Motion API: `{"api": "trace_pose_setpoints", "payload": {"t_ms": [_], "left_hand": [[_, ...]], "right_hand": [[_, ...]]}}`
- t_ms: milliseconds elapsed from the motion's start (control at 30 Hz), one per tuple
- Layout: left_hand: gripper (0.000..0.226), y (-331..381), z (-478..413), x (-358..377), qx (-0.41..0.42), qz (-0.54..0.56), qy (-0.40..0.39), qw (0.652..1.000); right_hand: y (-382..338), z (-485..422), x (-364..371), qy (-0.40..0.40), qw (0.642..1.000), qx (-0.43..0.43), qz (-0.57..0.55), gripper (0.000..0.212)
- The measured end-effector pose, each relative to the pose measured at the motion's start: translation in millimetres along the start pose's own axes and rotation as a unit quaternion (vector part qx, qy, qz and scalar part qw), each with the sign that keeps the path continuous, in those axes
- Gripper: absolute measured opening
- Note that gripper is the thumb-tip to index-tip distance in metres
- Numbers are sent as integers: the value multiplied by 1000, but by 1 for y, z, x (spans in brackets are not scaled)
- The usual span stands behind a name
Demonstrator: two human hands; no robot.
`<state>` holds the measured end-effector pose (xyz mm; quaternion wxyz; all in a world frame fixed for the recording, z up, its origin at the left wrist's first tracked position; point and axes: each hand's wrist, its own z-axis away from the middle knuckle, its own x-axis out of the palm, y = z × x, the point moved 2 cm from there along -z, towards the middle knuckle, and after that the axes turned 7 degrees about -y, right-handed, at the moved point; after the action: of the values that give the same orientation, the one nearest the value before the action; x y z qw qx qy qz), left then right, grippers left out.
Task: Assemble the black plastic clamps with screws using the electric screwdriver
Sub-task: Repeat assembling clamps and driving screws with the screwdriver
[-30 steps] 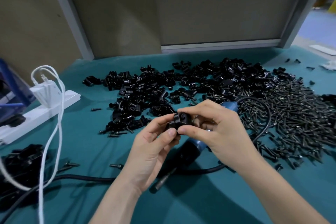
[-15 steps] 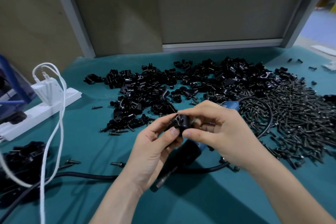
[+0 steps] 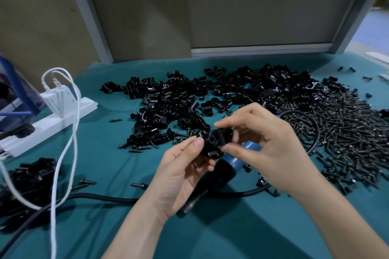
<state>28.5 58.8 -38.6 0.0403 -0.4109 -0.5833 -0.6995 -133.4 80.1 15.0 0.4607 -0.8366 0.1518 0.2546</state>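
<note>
Centrally: teal-covered bench (image 3: pixel 231 237) with heaped loose black plastic clamps (image 3: pixel 179 99) and dark screws (image 3: pixel 347 132), both within reach. Blue-and-black electric screwdriver (image 3: pixel 234 161) lies idle on it; above, left hand (image 3: pixel 179 174) and right hand (image 3: pixel 273 149) pinch one black clamp (image 3: pixel 214 141) in curled fingertips, seemingly aligning it.

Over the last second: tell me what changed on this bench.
Only the clamp turned a little between the fingers; a face with holes now looks toward the camera. The left hand and right hand still pinch it above the screwdriver lying on the table. The clamp heap and screw heap have not moved.
</note>
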Motion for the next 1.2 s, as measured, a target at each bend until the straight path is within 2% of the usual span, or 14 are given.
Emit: {"api": "trace_pose_setpoints", "payload": {"t_ms": [133, 233, 300, 367, 467, 567, 667, 767, 833, 933, 1000, 1100, 1200], "left_hand": [[35, -1, -2, -2, 10, 4, 0, 1000], [39, -1, -4, -8, 35, -10, 16, 999], [40, 4, -4, -17, 52, -18, 43, 998], [39, 9, -5, -29, 75, -14, 83, 994], [24, 16, -8, -45, 113, 15, 146, 983], [23, 19, -10, -53, 130, 35, 190, 972], [29, 18, -10, -56, 126, 40, 208, 969], [32, 17, -11, -58, 117, 41, 213, 969], [32, 17, -11, -59, 112, 41, 218, 969], [29, 17, -13, -61, 103, 47, 225, 968], [28, 17, -14, -62, 100, 56, 223, 968], [29, 16, -14, -63, 99, 69, 224, 967], [30, 16, -14, -65, 102, 81, 225, 966]], "right_hand": [[0, 1, -2, 29, 999, 41, -9, 25], [12, 1, -7, 105, 982, 154, -43, 26], [24, 1, -12, 122, 966, 222, -47, 20], [33, -1, -16, 102, 959, 261, -39, 7], [37, -11, -13, 46, 961, 274, -19, 17], [41, -31, -6, 12, 962, 272, -4, 6], [47, -49, 5, -47, 952, 302, 1, 11], [52, -58, 19, -93, 933, 341, -75, 24], [55, -63, 26, -133, 920, 359, -80, 33], [59, -73, 25, -151, 920, 354, -67, 23], [64, -85, 18, -118, 928, 352, -35, 17], [82, -107, 5, -71, 932, 343, 90, 18], [104, -127, -8, -58, 916, 330, 222, 25]]}}
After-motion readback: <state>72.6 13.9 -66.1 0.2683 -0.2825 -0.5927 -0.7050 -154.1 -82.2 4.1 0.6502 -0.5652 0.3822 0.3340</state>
